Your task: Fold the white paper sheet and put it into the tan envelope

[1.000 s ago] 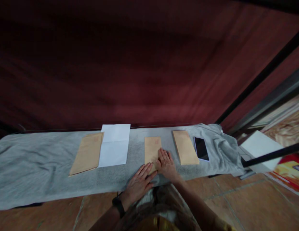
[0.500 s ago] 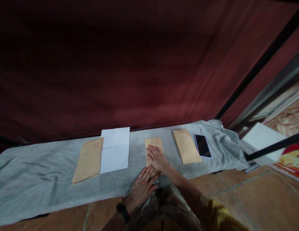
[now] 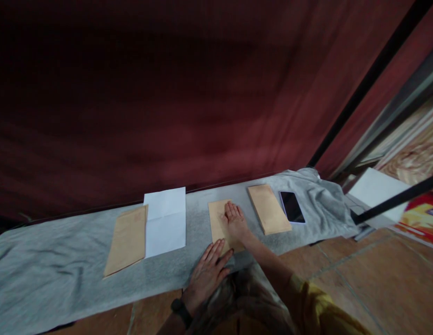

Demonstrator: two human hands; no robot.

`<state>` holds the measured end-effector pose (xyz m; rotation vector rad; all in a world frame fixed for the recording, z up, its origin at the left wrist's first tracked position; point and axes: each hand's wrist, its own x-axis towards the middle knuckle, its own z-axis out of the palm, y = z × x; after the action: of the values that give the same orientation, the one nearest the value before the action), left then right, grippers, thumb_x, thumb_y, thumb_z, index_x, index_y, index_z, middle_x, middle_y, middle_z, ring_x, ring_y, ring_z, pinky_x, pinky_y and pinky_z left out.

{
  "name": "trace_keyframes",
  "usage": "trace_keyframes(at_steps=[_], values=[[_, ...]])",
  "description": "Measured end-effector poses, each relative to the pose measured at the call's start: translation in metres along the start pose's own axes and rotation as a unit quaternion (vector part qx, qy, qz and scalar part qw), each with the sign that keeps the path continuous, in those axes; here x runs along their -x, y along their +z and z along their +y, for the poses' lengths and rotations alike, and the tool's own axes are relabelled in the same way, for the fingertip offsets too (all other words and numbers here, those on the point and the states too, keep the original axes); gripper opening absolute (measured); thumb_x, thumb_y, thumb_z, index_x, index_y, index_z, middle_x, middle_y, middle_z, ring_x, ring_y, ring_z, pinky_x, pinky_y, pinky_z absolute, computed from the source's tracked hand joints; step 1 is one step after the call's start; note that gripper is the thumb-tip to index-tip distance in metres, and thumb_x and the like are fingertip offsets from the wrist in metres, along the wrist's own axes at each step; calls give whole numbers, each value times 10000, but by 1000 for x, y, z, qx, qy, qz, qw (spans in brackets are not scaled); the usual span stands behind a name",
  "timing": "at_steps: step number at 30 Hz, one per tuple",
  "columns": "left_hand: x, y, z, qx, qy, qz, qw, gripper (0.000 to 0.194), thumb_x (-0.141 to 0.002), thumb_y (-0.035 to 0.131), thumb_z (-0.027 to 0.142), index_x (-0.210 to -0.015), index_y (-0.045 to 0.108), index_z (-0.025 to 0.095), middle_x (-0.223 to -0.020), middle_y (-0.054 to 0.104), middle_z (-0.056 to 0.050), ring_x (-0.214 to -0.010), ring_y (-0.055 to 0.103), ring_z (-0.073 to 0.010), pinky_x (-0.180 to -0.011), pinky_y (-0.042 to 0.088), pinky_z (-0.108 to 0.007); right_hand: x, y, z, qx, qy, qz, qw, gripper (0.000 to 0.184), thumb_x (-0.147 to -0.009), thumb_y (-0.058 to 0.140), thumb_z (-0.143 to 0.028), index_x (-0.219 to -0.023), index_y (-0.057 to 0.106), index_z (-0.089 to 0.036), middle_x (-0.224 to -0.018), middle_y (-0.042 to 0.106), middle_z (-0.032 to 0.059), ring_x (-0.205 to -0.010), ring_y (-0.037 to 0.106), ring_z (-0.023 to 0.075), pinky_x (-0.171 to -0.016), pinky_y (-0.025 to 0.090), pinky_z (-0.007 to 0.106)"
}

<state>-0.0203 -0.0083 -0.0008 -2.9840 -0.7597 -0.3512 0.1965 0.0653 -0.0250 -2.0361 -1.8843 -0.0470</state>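
Note:
My right hand point(image 3: 235, 222) lies flat, fingers stretched out, on the right half of a brown envelope point(image 3: 218, 222) in the middle of a grey cloth point(image 3: 63, 260). My left hand point(image 3: 208, 271) rests open just below that envelope's near edge, its fingertips touching the paper. A black band sits on my left wrist. Both hands hold nothing.
A second brown envelope point(image 3: 268, 215) and a dark phone point(image 3: 292, 207) lie to the right. At the left are a third brown envelope point(image 3: 127, 239) and a white sheet point(image 3: 165, 221). A dark red curtain hangs behind. A black bar point(image 3: 397, 199) crosses at the right, above a white board point(image 3: 373, 188).
My right hand slid up the middle envelope from its lower right corner toward its top right. My left hand stayed near the envelope's bottom edge. The view tilted slightly.

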Motion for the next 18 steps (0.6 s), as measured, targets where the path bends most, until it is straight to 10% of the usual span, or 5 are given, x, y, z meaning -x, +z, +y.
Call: trace_keyframes(at_steps=[18], values=[[0,2,0,4,7,-8,1000,603,-1021,492,459,-1579,351,279,-1667,331,-77,-1516,341,-229,-1225,320,-433,140,-44,-3,-22,-116,-13,993,509,-1048,460,-310,-1537,435,-172,-1580,443,159,-1470,416,274,-1190,352,542]])
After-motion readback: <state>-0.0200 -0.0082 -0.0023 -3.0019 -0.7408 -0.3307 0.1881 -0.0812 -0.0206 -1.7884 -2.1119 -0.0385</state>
